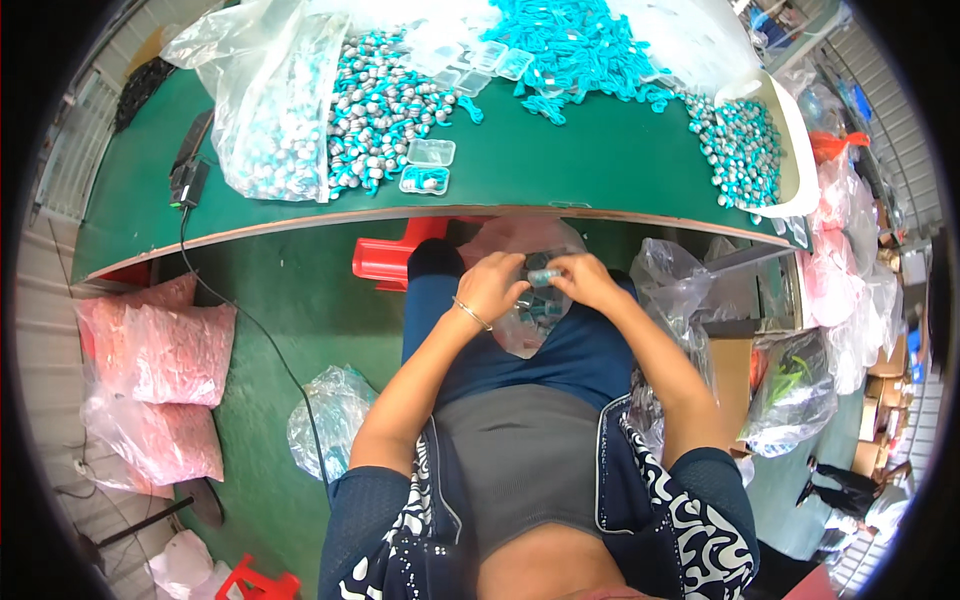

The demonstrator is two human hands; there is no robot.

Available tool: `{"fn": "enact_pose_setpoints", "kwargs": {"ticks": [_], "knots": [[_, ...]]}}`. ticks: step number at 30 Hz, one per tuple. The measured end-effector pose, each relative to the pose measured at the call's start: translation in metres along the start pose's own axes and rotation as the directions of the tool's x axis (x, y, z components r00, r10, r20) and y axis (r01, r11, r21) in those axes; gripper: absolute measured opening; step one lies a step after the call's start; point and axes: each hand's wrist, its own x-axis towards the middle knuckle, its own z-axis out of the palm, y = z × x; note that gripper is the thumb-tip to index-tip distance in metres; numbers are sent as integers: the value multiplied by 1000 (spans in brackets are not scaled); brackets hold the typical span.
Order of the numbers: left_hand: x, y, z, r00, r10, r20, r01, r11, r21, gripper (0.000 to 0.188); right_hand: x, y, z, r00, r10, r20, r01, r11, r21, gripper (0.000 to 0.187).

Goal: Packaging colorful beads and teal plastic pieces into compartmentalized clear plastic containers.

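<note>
Find a small clear case (543, 277) just above the lap bag (520, 343), with teal showing through its walls. See the right hand (588, 280) closed in a pinch, with thumb and fingers on the right end of the case. See the left hand (490, 287) at the left side of the lap bag, half curled, with thumb and fingertips near the other end; cannot tell whether touching the case or gripping anything. Judging by size and look, expect little weight: stiff, thin plastic, probably smooth enough to slip, and perhaps liable to crack or pop open if squeezed hard across the middle. Best held by the short ends or narrow edges, with a gentle pinch and without pressing on the broad faces. Compare the open case (425, 181) on the table (600, 170), beyond the lap bag and to its left: shallow, with teal pieces inside, so likely to spill if tipped unlatched. Treat the lap bag differently: thin, limp, likely slippery film, apt to sag, and better gathered at the rim than by the wall. Notice teal inside it, too blurred to count.
</note>
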Motion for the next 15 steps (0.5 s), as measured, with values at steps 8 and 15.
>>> {"fn": "enact_pose_setpoints", "kwargs": {"ticks": [8,15], "knots": [[13,4,-76,778,195,-597,-38,963,265,19,31,61,101,944,322,73,-295,922,-249,43],[23,-2,-110,779,59,-624,254,881,400,43,28,-28,20,956,-83,282,18,974,225,21]]}}
